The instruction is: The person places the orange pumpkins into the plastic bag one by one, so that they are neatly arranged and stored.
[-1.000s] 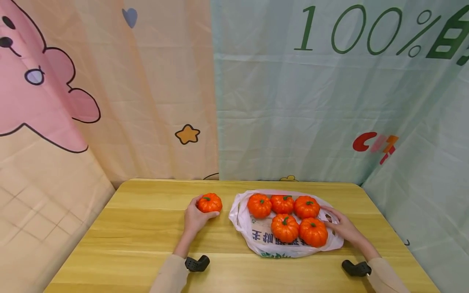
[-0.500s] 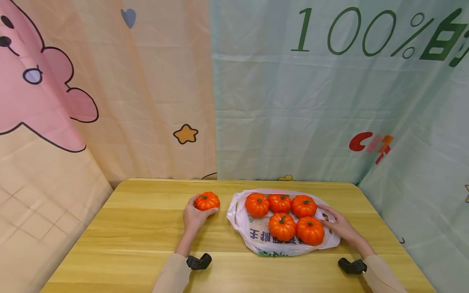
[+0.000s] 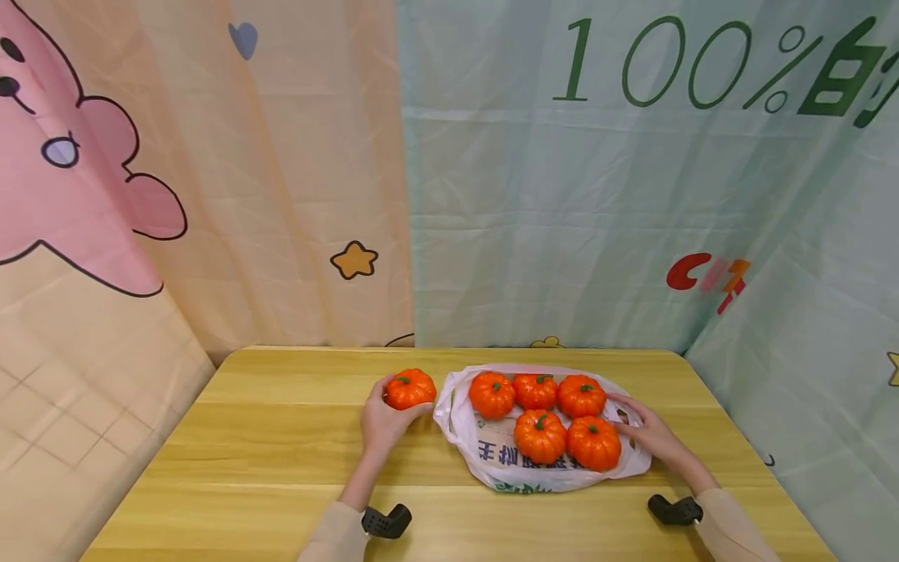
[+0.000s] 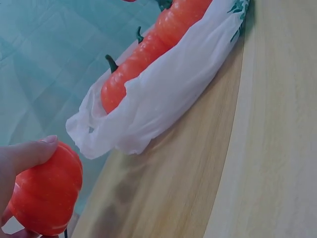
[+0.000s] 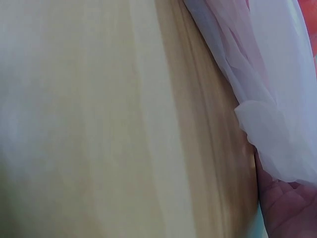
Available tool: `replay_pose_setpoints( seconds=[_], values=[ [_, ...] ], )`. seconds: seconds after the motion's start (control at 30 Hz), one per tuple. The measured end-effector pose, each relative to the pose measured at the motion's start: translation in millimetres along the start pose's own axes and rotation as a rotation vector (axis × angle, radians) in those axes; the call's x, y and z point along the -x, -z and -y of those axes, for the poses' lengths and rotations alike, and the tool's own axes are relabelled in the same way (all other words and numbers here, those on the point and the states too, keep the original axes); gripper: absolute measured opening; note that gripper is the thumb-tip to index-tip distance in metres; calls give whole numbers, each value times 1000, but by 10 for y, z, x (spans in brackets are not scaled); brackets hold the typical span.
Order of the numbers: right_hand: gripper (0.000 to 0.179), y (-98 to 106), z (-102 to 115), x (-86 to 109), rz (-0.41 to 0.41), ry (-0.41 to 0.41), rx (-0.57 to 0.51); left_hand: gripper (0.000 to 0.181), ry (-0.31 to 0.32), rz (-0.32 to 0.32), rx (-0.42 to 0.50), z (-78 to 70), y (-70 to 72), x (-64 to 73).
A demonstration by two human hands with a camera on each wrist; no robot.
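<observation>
In the head view my left hand (image 3: 385, 421) grips a small orange pumpkin (image 3: 410, 389) with a green stem, just left of a white plastic bag (image 3: 460, 425). The left wrist view shows my thumb across that pumpkin (image 4: 49, 191), raised beside the bag's left end (image 4: 111, 131). Several similar pumpkins sit in the bag, such as a front one (image 3: 540, 437). At the bag's right end my right hand (image 3: 655, 433) holds its edge, thumb and fingers apart around it. In the right wrist view the bag (image 5: 280, 99) covers the fingertips, and only part of the hand (image 5: 290, 208) shows.
The bag lies on a wooden table (image 3: 267, 445). Printed curtains, one peach (image 3: 302, 156) and one pale green (image 3: 534, 195), hang behind the table's far edge. More fabric hangs along both sides.
My left hand has carried its pumpkin slightly right, closer to the bag's left rim. My right hand stays at the bag's right end. The head view has shifted a little.
</observation>
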State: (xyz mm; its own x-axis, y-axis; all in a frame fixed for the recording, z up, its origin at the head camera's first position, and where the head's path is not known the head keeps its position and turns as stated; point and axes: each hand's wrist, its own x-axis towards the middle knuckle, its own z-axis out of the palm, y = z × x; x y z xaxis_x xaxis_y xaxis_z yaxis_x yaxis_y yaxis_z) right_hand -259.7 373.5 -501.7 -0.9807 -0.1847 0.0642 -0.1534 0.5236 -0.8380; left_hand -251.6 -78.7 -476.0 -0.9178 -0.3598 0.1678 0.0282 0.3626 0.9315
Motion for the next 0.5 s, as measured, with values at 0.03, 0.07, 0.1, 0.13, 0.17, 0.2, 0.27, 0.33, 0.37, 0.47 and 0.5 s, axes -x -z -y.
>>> replay_pose_setpoints(
  seconds=[0.03,0.07,0.1,0.13,0.17,0.2,0.27,0.33,0.37,0.47,0.5],
  values=[
    [59,1,2,1,4,3,-5,82,2,10,14,-34,-1,16],
    [59,2,3,0,5,5,-10,82,-1,16,21,-64,-4,34],
    [59,3,6,1,7,0,-11,82,-5,21,30,-94,-7,50],
    [60,3,9,3,8,0,-25,82,-7,28,39,-122,-13,66],
    [60,3,10,3,10,-4,-26,81,-15,33,48,-148,-20,84],
    [60,2,12,5,11,-8,-27,81,-22,38,55,-175,-28,103],
    [60,0,8,2,12,-17,-29,80,-42,49,68,-222,-51,140],
    [61,-1,5,0,14,-19,-28,80,-59,70,87,-265,-79,182],
    [60,-1,1,-2,16,-17,-33,80,-70,84,93,-284,-94,205],
    [60,3,-4,-7,15,-20,-41,80,-105,130,79,-330,-145,281],
    [60,7,-6,-8,18,-17,-44,81,-117,145,65,-339,-164,307]
  ],
)
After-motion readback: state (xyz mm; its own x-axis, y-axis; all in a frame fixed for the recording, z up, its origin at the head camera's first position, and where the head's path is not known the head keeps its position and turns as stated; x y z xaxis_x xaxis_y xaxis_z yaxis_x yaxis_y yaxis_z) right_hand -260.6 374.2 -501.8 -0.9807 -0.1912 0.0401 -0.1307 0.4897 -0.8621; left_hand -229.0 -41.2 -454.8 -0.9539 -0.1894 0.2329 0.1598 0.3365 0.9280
